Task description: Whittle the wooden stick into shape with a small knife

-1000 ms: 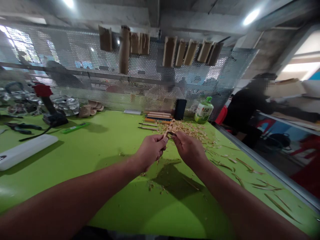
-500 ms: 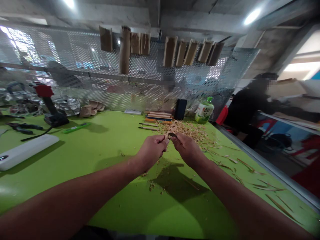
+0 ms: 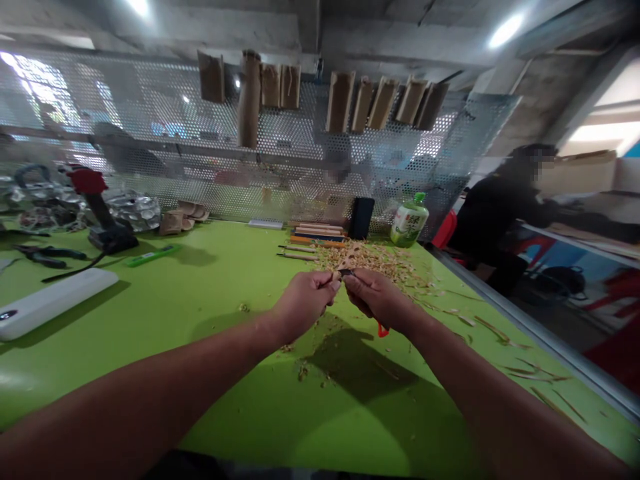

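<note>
1. Fingers [image 3: 325,288] of the left hand [image 3: 304,307] are clamped on a pale wooden piece [image 3: 345,261], its far end over the shavings [image 3: 387,263]; the right hand [image 3: 381,299] grips a dark-bladed tool [image 3: 345,272], blade right at the wood!
2. Both are up above the green table [image 3: 225,287], a broad stretch of it running left to the white bar [image 3: 60,303]; the metal edge [image 3: 520,320] sits well off right.
3. Dark characters on the green-capped bottle [image 3: 410,221], too blurred to read surely; the green cutter's [image 3: 153,256] marking is illegible.
4. The tool's handle is mostly hidden by the palm, an orange tip [image 3: 383,330] poking out below; forearms [image 3: 150,393] and white bar run out of view.
</note>
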A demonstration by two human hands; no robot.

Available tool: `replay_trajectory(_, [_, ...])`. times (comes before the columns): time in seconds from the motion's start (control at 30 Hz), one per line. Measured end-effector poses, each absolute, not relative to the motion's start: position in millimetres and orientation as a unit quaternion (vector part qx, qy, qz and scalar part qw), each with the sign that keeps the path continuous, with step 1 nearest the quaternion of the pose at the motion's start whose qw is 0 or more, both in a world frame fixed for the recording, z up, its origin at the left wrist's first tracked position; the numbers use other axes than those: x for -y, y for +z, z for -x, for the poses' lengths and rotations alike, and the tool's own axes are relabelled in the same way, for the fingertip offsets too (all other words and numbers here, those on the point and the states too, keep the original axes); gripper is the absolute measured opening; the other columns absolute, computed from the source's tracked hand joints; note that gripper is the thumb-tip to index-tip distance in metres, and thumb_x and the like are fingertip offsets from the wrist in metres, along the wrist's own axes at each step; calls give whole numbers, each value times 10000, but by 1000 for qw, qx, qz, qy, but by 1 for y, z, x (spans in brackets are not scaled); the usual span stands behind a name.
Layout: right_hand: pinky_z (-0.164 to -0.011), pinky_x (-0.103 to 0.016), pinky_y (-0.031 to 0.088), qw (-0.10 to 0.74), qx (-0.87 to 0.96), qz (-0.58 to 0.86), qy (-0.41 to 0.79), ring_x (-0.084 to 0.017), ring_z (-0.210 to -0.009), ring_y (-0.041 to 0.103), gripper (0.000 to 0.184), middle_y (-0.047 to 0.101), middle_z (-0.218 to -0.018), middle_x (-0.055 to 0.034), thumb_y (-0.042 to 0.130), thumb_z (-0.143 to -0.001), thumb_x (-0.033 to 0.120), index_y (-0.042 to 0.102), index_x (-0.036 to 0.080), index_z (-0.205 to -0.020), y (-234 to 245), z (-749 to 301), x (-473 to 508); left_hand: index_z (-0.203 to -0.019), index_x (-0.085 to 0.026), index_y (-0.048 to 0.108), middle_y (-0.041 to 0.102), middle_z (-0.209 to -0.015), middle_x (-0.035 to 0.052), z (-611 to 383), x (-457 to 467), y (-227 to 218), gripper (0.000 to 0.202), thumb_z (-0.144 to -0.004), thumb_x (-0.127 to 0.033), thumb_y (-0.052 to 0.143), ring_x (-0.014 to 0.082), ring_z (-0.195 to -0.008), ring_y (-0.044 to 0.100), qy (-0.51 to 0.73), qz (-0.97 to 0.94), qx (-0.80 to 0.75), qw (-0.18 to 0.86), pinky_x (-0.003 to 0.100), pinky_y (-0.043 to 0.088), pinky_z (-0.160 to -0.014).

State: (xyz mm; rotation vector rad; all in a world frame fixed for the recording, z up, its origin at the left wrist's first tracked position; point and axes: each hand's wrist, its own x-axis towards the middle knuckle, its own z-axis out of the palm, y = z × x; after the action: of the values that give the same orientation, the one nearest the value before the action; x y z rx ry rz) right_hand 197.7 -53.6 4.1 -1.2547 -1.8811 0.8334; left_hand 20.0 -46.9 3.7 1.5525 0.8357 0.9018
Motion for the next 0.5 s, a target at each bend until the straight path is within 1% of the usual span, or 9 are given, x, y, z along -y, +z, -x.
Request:
replay_trajectory(0.07, [-388, -221, 270, 356, 733, 484, 319, -83, -387, 344, 429, 398, -458, 75, 439, -899, 558, 424, 219, -635, 5, -200, 54, -657, -188, 445, 347, -511, -78, -21, 47, 4, 285, -823, -394, 552, 44, -403, 249, 377, -655, -352, 553, 211, 170, -423])
replay_trajectory(0.23, [-432, -229, 280, 366, 763, 462, 266, -85, -432, 357, 427, 411, -473, 62, 490, -882, 526, 432, 211, -600, 7, -207, 53, -728, -181, 523, 360, -527, -78, -21, 50, 3, 228, -828, -384, 551, 48, -411, 263, 364, -664, -354, 549, 208, 184, -439])
replay_trajectory(0.37, [-422, -226, 264, 354, 759, 458, 298, -78, -420, 346, 441, 400, -470, 65, 505, -868, 541, 427, 210, -588, 8, -211, 54, -689, -181, 498, 371, -533, -69, -21, 46, 0, 247, -828, -378, 550, 54, -432, 274, 366, -686, -350, 522, 213, 188, -452])
replay_trajectory(0.5, [-414, -219, 267, 341, 764, 442, 324, -73, -419, 348, 454, 397, -489, 64, 470, -885, 553, 433, 206, -595, 11, -211, 58, -655, -184, 466, 346, -507, -67, -16, 33, -1, 265, -847, -359, 516, 66, -440, 279, 391, -692, -381, 473, 218, 193, -453])
